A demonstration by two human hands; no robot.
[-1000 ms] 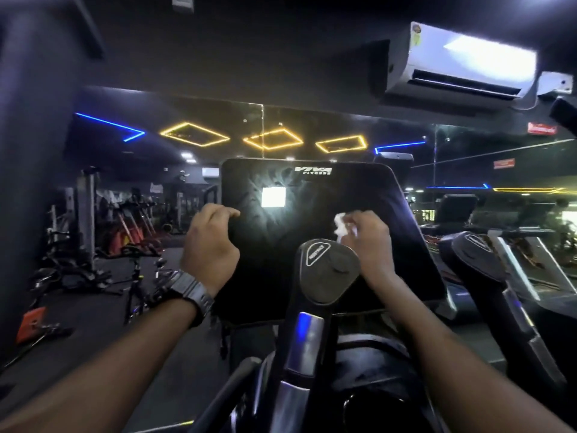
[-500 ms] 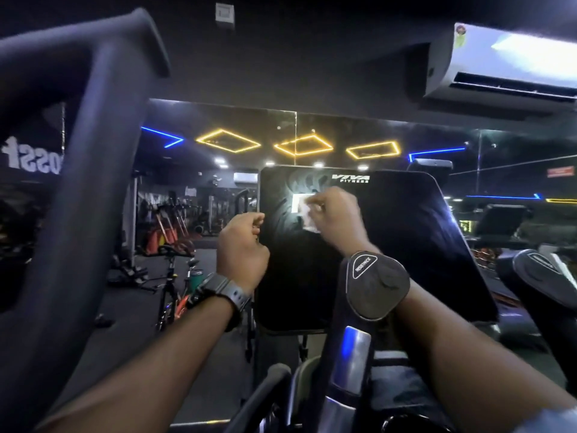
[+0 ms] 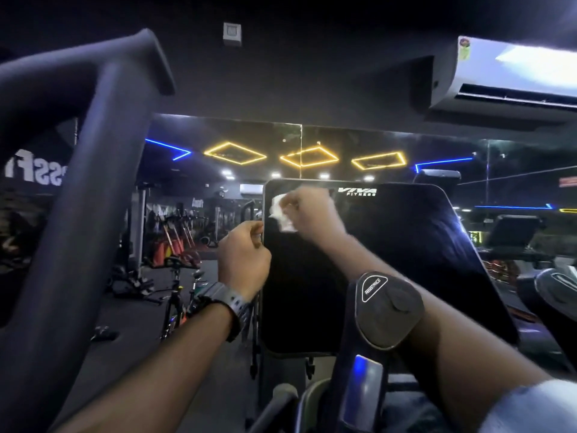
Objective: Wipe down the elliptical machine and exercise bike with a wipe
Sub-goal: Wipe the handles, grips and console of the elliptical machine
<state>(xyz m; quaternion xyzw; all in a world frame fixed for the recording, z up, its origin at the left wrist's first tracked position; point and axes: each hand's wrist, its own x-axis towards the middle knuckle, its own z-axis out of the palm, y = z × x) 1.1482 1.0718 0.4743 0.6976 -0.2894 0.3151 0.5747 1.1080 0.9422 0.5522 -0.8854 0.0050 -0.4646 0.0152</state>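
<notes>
Right hand pinched the wipe against the console panel, top-left corner. Unwiped panel ran down and rightward from its fingers. Left hand gripped the panel's left edge.

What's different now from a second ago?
The right hand slid the white wipe across the black console screen, from its middle right up to its top left corner. The left hand kept gripping the screen's left edge.
</notes>
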